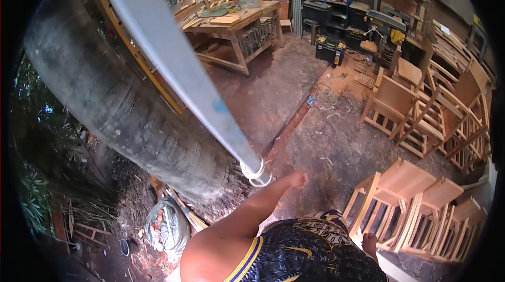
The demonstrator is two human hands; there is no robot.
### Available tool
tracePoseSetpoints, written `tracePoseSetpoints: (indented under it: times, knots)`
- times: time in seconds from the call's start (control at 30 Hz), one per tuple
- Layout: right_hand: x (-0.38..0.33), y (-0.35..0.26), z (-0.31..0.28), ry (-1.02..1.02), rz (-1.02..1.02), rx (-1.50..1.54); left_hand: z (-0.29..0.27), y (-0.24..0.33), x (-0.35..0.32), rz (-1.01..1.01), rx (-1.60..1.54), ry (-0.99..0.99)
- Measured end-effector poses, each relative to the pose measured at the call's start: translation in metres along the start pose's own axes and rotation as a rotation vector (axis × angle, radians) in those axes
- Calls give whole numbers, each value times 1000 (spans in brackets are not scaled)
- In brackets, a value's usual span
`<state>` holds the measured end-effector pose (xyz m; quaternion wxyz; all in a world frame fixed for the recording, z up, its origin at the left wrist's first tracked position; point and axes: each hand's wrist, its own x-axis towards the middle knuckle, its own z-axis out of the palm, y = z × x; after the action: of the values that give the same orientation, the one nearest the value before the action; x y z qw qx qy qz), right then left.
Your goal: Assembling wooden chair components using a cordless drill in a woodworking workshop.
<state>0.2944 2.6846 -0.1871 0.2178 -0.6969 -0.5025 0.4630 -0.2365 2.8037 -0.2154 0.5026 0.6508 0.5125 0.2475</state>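
Big palm trunk (pixel 121 108) is leaning across the left side, with a grey metal pole (pixel 179 61) slanting in front of it down to a white wire loop (pixel 256 172) at its foot. Left hand (pixel 298 179) is hanging curled into a loose fist, gripping nothing, just right of that loop over the dirt floor (pixel 326 140). Right hand (pixel 370 242) is dangling by the stacked wooden stools (pixel 410 203); can't tell its grip.

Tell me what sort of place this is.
Most likely an open-sided woodworking shop that makes furniture. Unfinished wooden chairs stand stacked on the dirt floor, a heavy workbench holds boards, and tool cases sit by shelves at the back.
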Motion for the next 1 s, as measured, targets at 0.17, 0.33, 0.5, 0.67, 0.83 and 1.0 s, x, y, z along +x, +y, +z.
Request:
tracePoseSetpoints:
  times: [0.17, 0.33, 0.5, 0.67, 0.83, 1.0]
  knots:
    - [107, -52, -1, -156, -110, -24, -71, 82, 145, -9, -285, 100]
    - [343, -65, -8, -150, -459, -154, -141, -53, 146, -100, 521, 222]
    - [447, -258, 9, -212, -230, -139, -207, -54, 102, -574, 190, 150]
    - [525, -305, 54, -218, -33, 42, -263, -71, 93, -781, -241, 330]
    - [556, -354, 119, -304, 138, -202, -344, -173, 90, -844, -390, 420]
    - [601, -373, 194, -444, -83, -912, -476, -236, 108, -698, -483, 482]
